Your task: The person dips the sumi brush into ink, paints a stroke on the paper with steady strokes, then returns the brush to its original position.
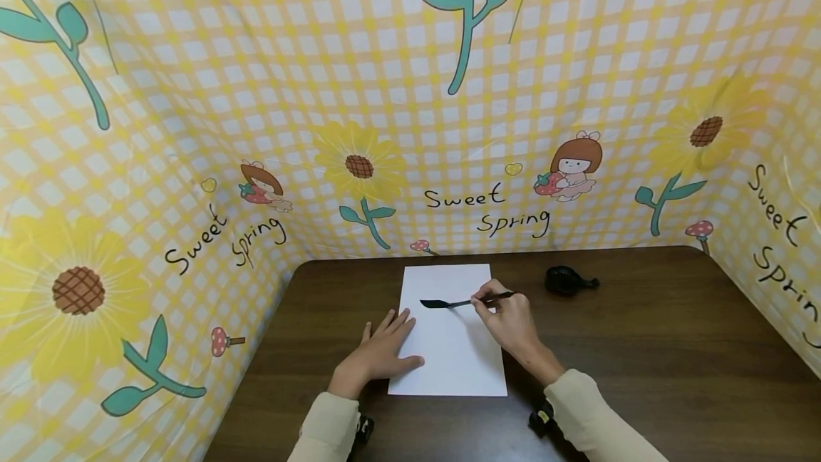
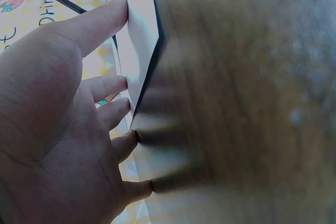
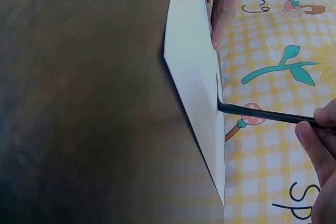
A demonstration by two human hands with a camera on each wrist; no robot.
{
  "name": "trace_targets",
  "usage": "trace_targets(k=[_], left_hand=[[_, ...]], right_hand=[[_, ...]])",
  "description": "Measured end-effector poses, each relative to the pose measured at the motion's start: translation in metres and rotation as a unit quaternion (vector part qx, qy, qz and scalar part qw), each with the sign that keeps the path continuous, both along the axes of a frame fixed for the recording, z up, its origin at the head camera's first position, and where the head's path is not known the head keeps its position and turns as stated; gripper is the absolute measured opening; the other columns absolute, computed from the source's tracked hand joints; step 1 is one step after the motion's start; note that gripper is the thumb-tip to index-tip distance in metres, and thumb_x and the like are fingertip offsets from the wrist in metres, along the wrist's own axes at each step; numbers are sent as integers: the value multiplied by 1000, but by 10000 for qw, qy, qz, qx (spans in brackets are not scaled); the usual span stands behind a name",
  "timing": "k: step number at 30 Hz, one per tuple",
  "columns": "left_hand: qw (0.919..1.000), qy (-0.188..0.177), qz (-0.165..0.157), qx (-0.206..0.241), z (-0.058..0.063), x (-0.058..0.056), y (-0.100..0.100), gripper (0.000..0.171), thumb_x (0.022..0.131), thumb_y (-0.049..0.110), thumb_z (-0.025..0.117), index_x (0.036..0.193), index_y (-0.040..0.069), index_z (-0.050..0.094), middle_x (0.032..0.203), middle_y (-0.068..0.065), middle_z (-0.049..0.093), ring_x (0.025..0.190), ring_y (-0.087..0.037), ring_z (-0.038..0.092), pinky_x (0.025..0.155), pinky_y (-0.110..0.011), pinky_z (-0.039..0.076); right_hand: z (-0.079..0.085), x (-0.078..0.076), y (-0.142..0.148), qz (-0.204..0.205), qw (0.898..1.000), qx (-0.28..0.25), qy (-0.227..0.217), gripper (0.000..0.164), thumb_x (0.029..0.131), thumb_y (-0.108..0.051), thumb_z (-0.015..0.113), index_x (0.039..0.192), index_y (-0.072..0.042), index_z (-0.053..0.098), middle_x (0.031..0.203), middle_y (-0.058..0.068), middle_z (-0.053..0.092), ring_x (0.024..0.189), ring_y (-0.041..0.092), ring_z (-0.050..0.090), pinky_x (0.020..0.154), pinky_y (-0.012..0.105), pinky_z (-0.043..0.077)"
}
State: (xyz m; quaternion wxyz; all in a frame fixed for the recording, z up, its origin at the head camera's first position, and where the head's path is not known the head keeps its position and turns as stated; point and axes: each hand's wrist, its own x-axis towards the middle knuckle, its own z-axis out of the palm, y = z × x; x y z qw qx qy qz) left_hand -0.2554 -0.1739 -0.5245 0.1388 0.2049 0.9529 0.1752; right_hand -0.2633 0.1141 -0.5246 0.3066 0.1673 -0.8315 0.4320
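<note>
A sheet of white paper [image 1: 449, 366] lies on the dark wooden table. With fingers spread, my left hand [image 1: 378, 355] rests on the paper's left edge; its thumb [image 2: 107, 22] reaches over the sheet. My right hand [image 1: 513, 323] pinches the slim dark handle of a brush [image 3: 273, 115] between thumb and fingers. The brush slants down to the upper middle of the sheet, its tip at the paper. Leading left from that tip is a broad black stroke [image 1: 434, 304], which shows as a thin dark line in the right wrist view.
A small black dish [image 1: 564, 281] with a short handle stands on the table [image 1: 641, 348] to the right of the paper. Yellow checked cloth [image 1: 398, 105] with flowers and lettering hangs behind and along both sides of the table.
</note>
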Motion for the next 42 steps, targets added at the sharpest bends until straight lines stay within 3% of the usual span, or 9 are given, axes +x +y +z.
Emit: trace_targets(k=[22,42], left_hand=[[10000,-22,41,10,-2,0,1,88,99,55,69,168,14,35,179,-8,21,167,-39,11,125,-79,5],[10000,25,45,-55,-3,-1,1,88,98,56,70,167,13,36,179,-7,22,167,-39,12,125,-79,6]], right_hand=[[0,3,12,-12,10000,3,69,17,88,-3,86,90,-10,70,82,3,78,72,15,78,63,23,62],[-1,4,22,-18,9999,2,137,17,88,-1,85,90,-9,70,83,5,79,73,17,78,64,22,62]])
